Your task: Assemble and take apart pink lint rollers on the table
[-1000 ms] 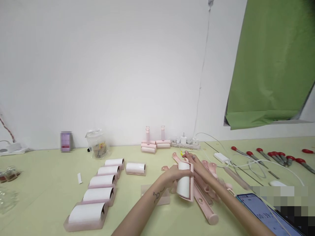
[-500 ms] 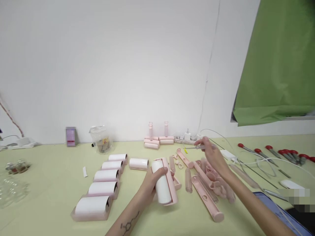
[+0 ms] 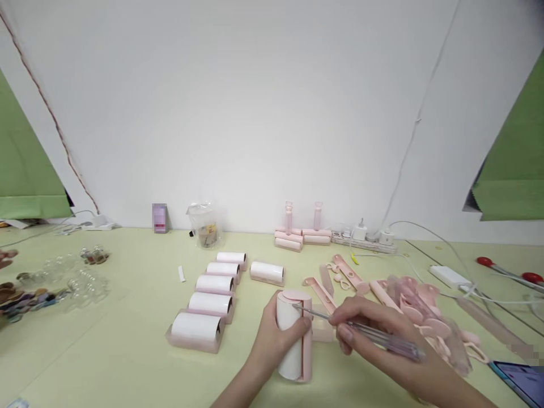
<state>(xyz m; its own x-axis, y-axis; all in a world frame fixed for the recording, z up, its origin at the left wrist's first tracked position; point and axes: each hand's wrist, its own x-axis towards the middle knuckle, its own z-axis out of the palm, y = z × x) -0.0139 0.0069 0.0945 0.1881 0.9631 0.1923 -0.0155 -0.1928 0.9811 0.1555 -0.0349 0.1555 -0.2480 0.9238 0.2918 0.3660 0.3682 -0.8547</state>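
My left hand (image 3: 272, 340) is closed around a lint roller (image 3: 290, 362) with a white paper roll and a pink case, held upright just above the table. In my right hand (image 3: 378, 323) is a screwdriver (image 3: 395, 343) with a clear handle and thin metal shaft. Its tip meets the white roll near the pink top end, though I cannot tell whether it goes under the paper. Behind the held roller lie a pink case strip (image 3: 321, 292) and other pink parts. One more white roll (image 3: 267, 272) in a clear-pink case lies farther back.
A slanting row of wrapped rolls (image 3: 198, 328) stands on the left. Loose pink parts (image 3: 425, 306) pile up on the right. A power strip (image 3: 365, 242), assembled pink rollers (image 3: 289, 241) and a clear bag (image 3: 206, 226) sit by the wall. Another person's hand (image 3: 6, 258) shows at far left.
My right hand has brought the screwdriver from the back right to the top of the roller. The left hand has turned the roller more upright. The view has swung left.
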